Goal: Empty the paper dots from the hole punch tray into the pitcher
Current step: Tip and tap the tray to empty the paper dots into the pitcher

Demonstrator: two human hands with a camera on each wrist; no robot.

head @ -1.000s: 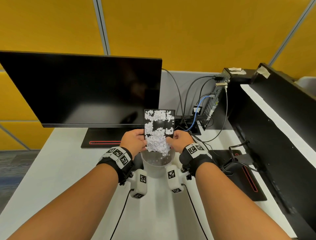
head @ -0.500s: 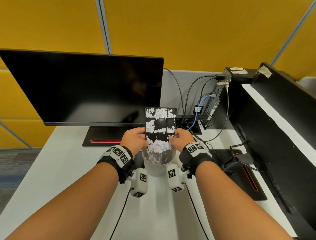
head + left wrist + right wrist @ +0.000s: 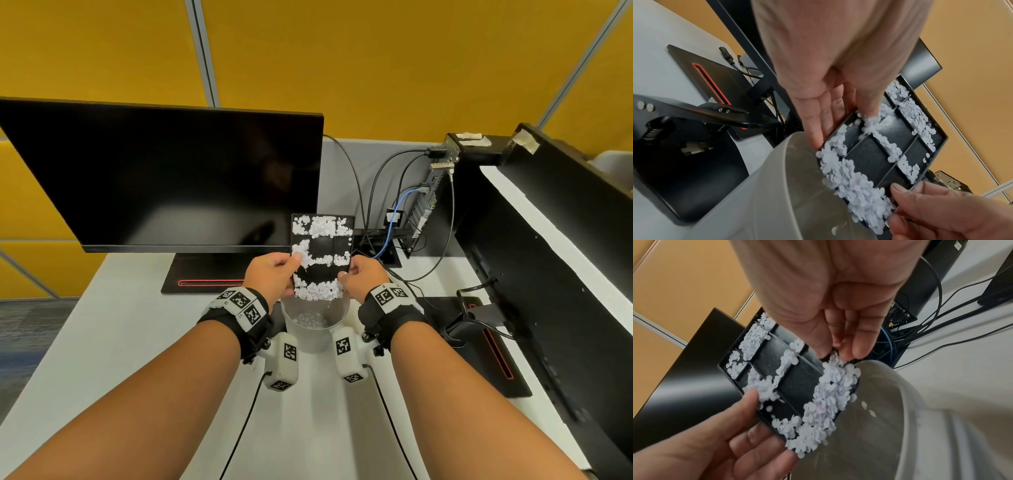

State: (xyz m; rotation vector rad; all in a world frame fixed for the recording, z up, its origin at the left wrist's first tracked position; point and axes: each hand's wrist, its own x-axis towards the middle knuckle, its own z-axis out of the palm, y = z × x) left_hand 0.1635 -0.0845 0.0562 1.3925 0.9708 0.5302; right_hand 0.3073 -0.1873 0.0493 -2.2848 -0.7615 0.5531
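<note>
Both hands hold a black ribbed hole punch tray (image 3: 322,270) steeply tilted over a translucent pitcher (image 3: 313,337) on the white desk. My left hand (image 3: 291,270) grips the tray's left edge, thumb on the inner face. My right hand (image 3: 344,277) pinches its right edge. White paper dots (image 3: 318,289) heap at the tray's low edge over the pitcher's mouth. More cling along the ribs, and a few lie inside the pitcher. The left wrist view shows the tray (image 3: 865,154), dots (image 3: 855,183), pitcher (image 3: 777,186) and left hand (image 3: 828,113). The right wrist view shows the tray (image 3: 797,382), pitcher (image 3: 890,418) and right hand (image 3: 838,345).
A dark monitor (image 3: 164,178) stands behind the tray, its base (image 3: 205,277) on the desk. Cables (image 3: 376,212) and a small computer (image 3: 428,198) sit at the back right. Another black screen (image 3: 548,257) lines the right side. A black hole punch (image 3: 694,113) sits left of the pitcher.
Dots have slid down the tray and dropped into the pitcher. The tray's middle now shows more bare black, and the heap at its low edge is thinner. Both hands keep their hold.
</note>
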